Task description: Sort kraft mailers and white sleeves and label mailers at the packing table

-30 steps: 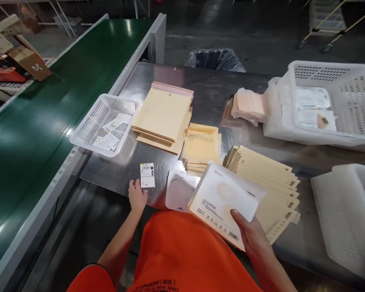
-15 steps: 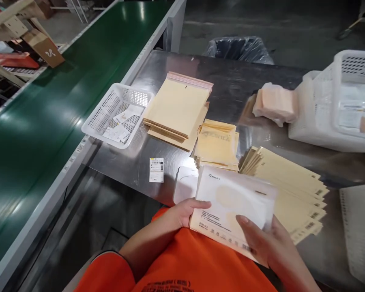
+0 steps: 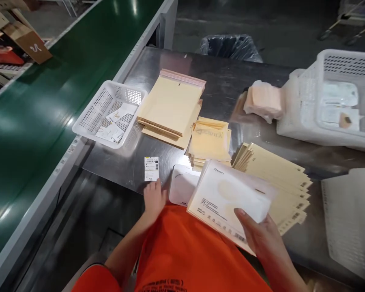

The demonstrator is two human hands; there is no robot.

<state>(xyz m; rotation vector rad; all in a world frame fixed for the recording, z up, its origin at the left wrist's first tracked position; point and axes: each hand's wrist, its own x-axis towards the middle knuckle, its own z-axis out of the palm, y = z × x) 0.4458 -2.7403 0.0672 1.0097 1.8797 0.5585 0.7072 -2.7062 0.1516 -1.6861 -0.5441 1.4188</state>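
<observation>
In my right hand is a stack of flat white printed packets, thumb on top and fingers underneath. My left hand is empty, its fingers stretched out at the lower edge of a white shipping label on the table. Whether the fingertips touch the label I cannot tell. Between the left hand and the packets lies a white flat rounded device, partly covered by the packets. Fanned yellow padded envelopes lie beyond my right hand.
Larger padded mailers and a pile of smaller yellow ones sit on the metal table. A white basket holds slips. White bins stand right, beside a pinkish wrapped bundle. A green conveyor runs along the left.
My left hand has let go of the packets and moved left to the shipping label. My right hand still holds the packets. The view has shifted slightly to the right.
</observation>
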